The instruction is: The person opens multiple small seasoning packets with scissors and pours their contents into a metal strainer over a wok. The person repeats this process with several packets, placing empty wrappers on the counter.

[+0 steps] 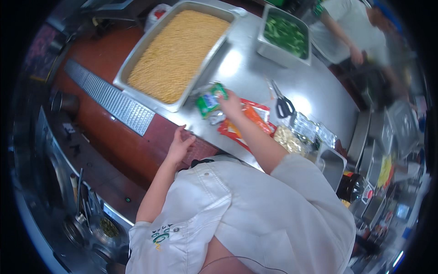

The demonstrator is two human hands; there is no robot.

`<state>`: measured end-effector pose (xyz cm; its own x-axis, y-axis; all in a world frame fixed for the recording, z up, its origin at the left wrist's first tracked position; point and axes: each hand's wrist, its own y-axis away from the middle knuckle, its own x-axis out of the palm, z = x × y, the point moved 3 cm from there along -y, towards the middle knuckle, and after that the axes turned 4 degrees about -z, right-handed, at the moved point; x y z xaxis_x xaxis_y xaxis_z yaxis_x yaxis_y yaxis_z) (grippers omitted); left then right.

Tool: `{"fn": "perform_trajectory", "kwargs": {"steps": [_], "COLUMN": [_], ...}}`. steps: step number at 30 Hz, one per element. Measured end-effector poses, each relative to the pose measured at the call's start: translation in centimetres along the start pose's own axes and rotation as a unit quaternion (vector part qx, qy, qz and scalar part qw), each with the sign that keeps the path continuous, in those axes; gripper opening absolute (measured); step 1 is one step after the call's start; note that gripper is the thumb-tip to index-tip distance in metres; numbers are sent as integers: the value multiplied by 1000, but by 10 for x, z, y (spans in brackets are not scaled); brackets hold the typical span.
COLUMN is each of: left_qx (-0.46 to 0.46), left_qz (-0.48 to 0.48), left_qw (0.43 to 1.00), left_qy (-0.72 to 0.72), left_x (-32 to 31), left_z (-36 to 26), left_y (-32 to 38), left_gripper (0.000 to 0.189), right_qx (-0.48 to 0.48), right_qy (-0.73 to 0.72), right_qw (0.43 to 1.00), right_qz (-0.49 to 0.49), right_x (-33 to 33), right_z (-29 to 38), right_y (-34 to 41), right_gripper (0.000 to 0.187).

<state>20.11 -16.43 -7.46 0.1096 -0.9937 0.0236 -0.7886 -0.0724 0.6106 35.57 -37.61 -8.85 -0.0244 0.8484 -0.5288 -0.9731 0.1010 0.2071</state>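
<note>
My right hand (232,104) grips a green plastic packet (211,99) just above the steel table (228,73). Under and beside that hand lie red and orange packets (256,118), with a bit of silvery wrapping near the green one. My left hand (180,144) is raised at the near table edge, fingers spread, holding nothing. Black-handled scissors (284,104) rest to the right, points away from me. Beyond the green packet is a large steel tray (119,80) filled with a yellow-brown, grainy food (178,54). The writing on the packets is blurred.
A deep steel pan of green leaves (285,36) stands at the back. A bag of pale pieces (288,140), clear packets (308,128), a steel container (331,164) and a dark bottle (350,186) are at right. Across the table is a co-worker (349,30).
</note>
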Motion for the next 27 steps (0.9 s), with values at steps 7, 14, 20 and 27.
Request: {"fn": "perform_trajectory", "kwargs": {"steps": [7, 14, 20, 27], "left_qx": [-32, 78, 126, 144], "left_qz": [-100, -175, -35, 123], "left_qw": [993, 981, 991, 978], "left_qy": [-48, -26, -42, -91], "left_x": [63, 84, 130, 150], "left_z": [-18, -22, -45, -71], "left_y": [-46, -50, -40, -4], "left_gripper": [71, 34, 20, 17], "right_qx": [-128, 187, 190, 133], "right_qy": [140, 409, 396, 341], "right_qw": [969, 842, 868, 890], "right_qz": [-161, -297, -233, -271], "right_x": [-107, -243, -248, -281], "right_z": [-42, -169, -191, -146], "right_y": [-12, 37, 33, 53], "right_gripper": [51, 72, 40, 19]}}
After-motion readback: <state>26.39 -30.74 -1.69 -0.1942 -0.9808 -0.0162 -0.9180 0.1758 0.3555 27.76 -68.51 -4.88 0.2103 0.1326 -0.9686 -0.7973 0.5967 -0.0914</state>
